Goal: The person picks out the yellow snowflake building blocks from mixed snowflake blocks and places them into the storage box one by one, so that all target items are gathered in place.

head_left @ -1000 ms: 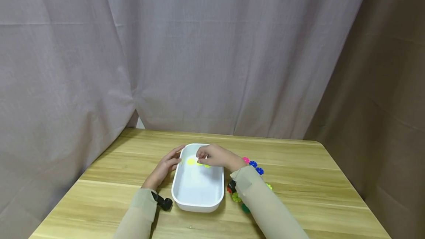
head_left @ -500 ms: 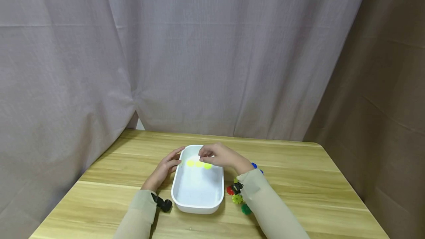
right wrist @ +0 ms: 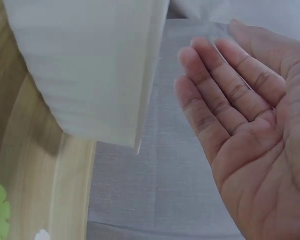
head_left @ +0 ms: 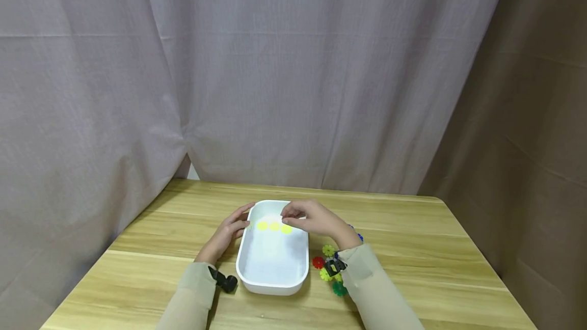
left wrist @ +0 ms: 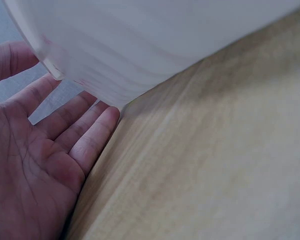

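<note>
White tray (head_left: 273, 261) is touched by left hand (head_left: 227, 231), fingers straight; right hand (head_left: 316, 218) is poised above, fingers loosely bent. Inside, three yellow pieces (head_left: 274, 226), probably discs, are seen.

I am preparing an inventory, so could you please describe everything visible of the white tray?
The white tray is an open, rounded rectangle with raised walls and a narrow rim. It looks like plastic; the left wrist view shows faint ripples on its outer wall. It sits upright on the wooden table, long sides running away from the person. Three yellow discs lie in it toward the far end. The left hand touches its left side; the right hand is over its far right part.
</note>
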